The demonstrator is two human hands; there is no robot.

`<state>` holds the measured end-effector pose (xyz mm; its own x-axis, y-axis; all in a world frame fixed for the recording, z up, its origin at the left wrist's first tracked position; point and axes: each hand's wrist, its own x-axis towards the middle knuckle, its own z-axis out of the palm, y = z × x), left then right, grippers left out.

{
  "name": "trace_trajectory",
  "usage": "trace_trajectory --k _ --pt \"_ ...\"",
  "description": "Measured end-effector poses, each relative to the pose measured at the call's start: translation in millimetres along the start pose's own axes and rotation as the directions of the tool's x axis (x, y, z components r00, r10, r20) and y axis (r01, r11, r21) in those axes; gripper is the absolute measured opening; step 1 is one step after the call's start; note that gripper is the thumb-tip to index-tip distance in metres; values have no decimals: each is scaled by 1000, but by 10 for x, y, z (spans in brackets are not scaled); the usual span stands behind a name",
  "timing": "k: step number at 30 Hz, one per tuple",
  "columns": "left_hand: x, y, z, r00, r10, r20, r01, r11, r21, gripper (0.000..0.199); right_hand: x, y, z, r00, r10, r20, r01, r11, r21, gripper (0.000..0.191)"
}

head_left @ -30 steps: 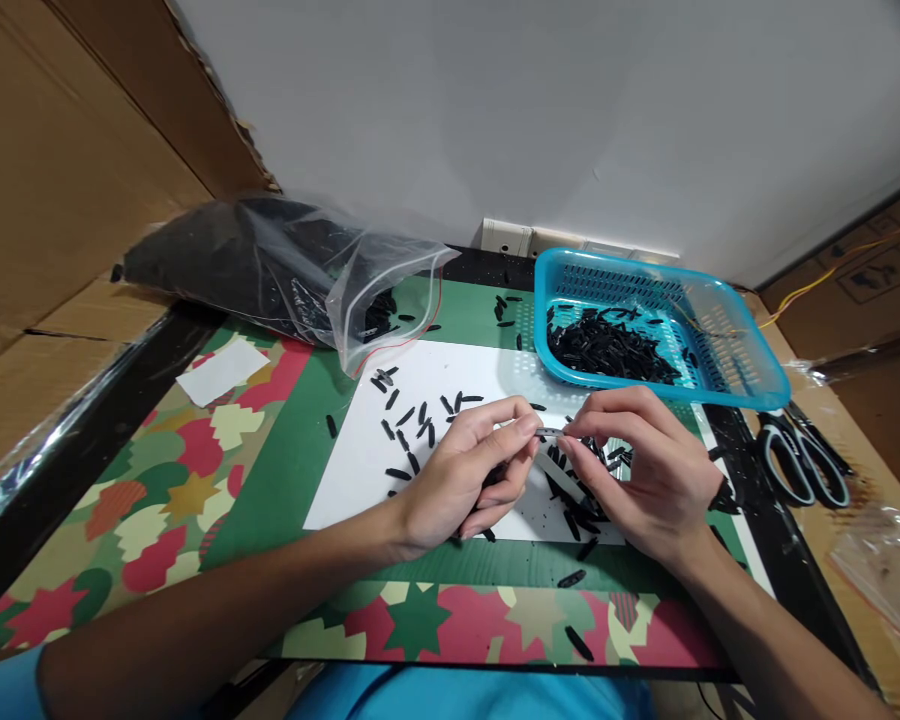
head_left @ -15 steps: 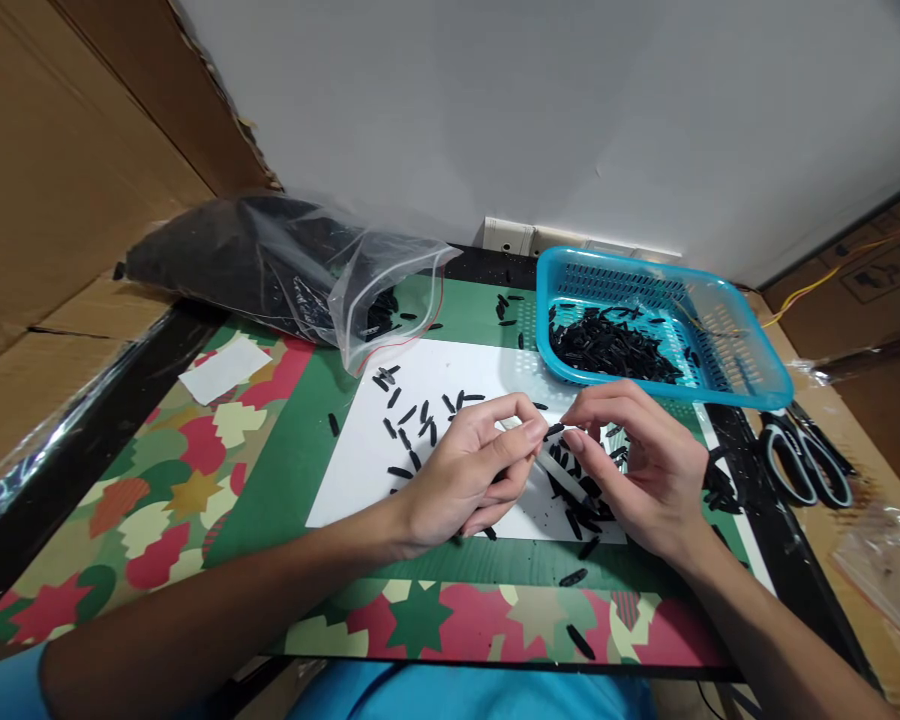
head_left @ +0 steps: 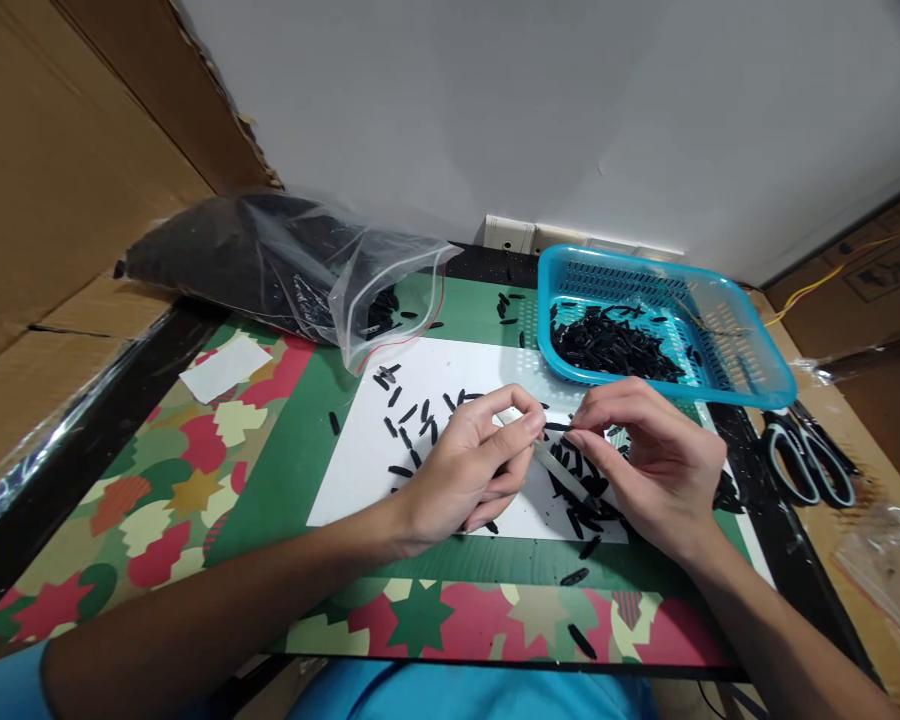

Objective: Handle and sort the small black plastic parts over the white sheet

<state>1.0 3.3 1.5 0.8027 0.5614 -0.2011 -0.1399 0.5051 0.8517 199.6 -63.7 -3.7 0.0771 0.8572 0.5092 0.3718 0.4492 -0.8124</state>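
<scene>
My left hand [head_left: 487, 460] is closed, thumb and index finger pinching one end of a slim black piece [head_left: 558, 427]. My right hand [head_left: 641, 460] pinches the other end, so the piece spans the small gap between both sets of fingertips. A pale, narrow strip [head_left: 566, 480] slants down to the right from beside my left fingers; whether that hand holds it is unclear. Beneath the hands lies a white sheet [head_left: 360, 470], with loose black pieces [head_left: 422, 418] scattered on its left. A denser heap of them [head_left: 589, 500] is partly hidden by my right hand.
A blue plastic basket [head_left: 776, 365] holding many black pieces stands back right. Scissors [head_left: 806, 465] lie right of it. At back left rests a large clear zip bag [head_left: 270, 260] filled with black material. A small white paper [head_left: 225, 368] lies left.
My right hand has shifted slightly right, away from my left. The black piece now lies nearly level and shows more of its length between the fingertips. My left hand has barely moved.
</scene>
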Motion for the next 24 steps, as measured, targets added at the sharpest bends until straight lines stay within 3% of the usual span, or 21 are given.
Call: trace_trajectory --k 9,15,24 --pt "4 -1 7 1000 26 -11 -25 999 22 25 5 13 -14 1000 16 10 -16 1000 -25 19" --pt "-3 -40 32 985 146 -96 -132 981 140 26 -4 17 -3 998 43 38 -42 998 -36 14" --pt "-31 -65 23 979 193 -70 -169 950 263 22 -11 -7 4 998 62 31 -61 998 -24 12"
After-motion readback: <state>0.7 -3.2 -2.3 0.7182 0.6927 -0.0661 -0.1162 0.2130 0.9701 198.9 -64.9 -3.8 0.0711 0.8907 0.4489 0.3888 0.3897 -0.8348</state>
